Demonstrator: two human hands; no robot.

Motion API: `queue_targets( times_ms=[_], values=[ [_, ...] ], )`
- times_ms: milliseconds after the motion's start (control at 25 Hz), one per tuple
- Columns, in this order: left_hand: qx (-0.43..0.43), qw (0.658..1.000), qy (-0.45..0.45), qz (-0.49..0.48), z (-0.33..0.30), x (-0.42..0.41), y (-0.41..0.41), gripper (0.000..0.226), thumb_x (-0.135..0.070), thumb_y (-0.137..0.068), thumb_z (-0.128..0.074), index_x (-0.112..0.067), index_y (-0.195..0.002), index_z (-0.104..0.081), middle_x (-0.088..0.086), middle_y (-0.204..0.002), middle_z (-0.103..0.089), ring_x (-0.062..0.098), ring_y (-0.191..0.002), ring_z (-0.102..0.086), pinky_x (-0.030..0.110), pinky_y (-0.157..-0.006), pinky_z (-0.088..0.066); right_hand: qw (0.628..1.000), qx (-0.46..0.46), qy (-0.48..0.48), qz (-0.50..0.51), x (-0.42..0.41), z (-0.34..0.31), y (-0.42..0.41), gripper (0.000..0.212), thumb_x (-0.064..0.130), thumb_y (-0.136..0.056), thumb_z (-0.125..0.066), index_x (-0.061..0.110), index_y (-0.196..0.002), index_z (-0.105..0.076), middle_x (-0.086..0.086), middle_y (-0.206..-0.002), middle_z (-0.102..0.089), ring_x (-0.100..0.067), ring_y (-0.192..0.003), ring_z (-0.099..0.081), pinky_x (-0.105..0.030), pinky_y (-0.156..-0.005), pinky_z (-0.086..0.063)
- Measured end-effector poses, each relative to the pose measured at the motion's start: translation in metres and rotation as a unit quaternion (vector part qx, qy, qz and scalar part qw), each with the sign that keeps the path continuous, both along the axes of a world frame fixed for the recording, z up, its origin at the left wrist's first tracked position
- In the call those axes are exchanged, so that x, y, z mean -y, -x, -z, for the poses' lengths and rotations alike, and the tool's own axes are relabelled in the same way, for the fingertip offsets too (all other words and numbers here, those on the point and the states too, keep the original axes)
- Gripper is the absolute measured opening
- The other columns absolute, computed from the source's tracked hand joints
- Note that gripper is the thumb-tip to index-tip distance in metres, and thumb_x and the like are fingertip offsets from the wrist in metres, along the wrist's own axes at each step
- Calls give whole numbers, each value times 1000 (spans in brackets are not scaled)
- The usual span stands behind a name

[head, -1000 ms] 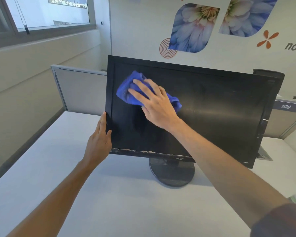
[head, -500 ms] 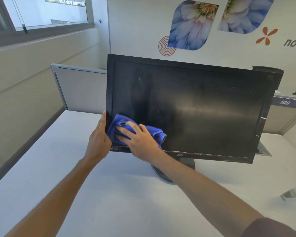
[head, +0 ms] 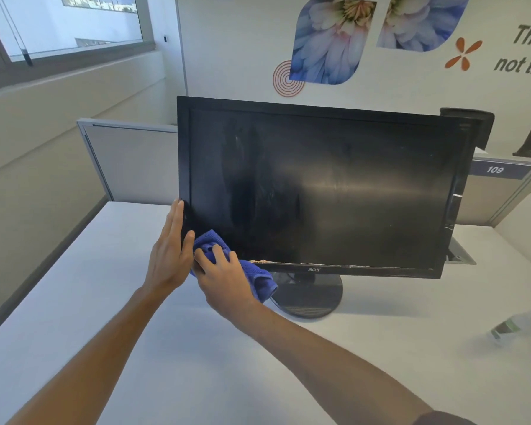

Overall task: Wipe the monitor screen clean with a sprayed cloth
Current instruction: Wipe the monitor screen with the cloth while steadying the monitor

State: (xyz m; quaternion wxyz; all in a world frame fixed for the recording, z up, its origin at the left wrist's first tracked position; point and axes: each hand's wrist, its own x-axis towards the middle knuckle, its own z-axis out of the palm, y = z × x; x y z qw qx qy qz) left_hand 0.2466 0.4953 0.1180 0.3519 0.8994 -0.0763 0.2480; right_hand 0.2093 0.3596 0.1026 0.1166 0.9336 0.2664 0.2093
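Now at the lower left corner of the monitor (head: 319, 185), a blue cloth (head: 252, 277) is pressed to the bezel by the right hand (head: 224, 280), fingers curled over it, while the left hand (head: 169, 256) lies flat along the frame's edge, bracing it on the white table (head: 135, 348). Pushing too hard here could tip the screen on its round stand (head: 310, 299).

One camera sits on my head, looking forward and down over my forearms at the white desk (head: 111, 302). It faces the monitor (head: 319, 185) from close range, with the flower-printed wall (head: 233, 50) behind and a window (head: 71, 23) upper left.
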Motion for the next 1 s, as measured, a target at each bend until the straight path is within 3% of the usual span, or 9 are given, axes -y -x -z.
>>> queue_targets(
  times_ms=[80, 200, 400, 800, 1000],
  values=[
    [12, 999, -45, 7, 1, -2, 2, 58, -30, -99, -28, -17, -153, -11, -1, -161, -10, 17, -148, -10, 36, -115, -23, 1000, -2, -3, 17, 0, 0, 3, 42, 32, -76, -70, 22, -116, -63, 2, -115, -58, -24, -102, -55, -35, -79, -50],
    [-5, 994, -110, -7, -2, -8, 5, 62, -24, -94, -28, -15, -153, -12, 3, -162, -8, 21, -149, -6, 44, -117, -16, 999, -1, 0, 44, 0, -1, 7, 37, 35, -72, -72, 23, -106, -66, 3, -105, -60, -22, -96, -56, -32, -76, -49],
    [-24, 976, -214, -37, -5, -11, 10, 90, -2, -75, -57, -12, -153, -12, 8, -162, -7, 29, -149, -7, 57, -115, -16, 995, -20, 10, 101, 15, -10, 11, 38, 36, -72, -72, 21, -107, -65, 3, -105, -58, -22, -94, -55, -33, -72, -47],
    [-41, 964, -257, -61, -4, -1, 16, 97, -2, -71, -62, -10, -153, -10, 8, -162, -4, 31, -149, -8, 60, -113, -14, 987, -69, -32, 143, 80, -13, 20, 43, 29, -84, -66, 16, -123, -54, -6, -128, -54, -29, -115, -52, -38, -85, -49],
    [-50, 960, -267, -65, -4, 1, 15, 95, -6, -75, -63, -10, -153, -8, 8, -162, -4, 31, -149, -8, 62, -113, -14, 976, -82, -39, 196, 114, -12, 25, 45, 35, -64, -82, 21, -104, -67, -4, -110, -66, -26, -98, -62, -37, -71, -55]
  ],
)
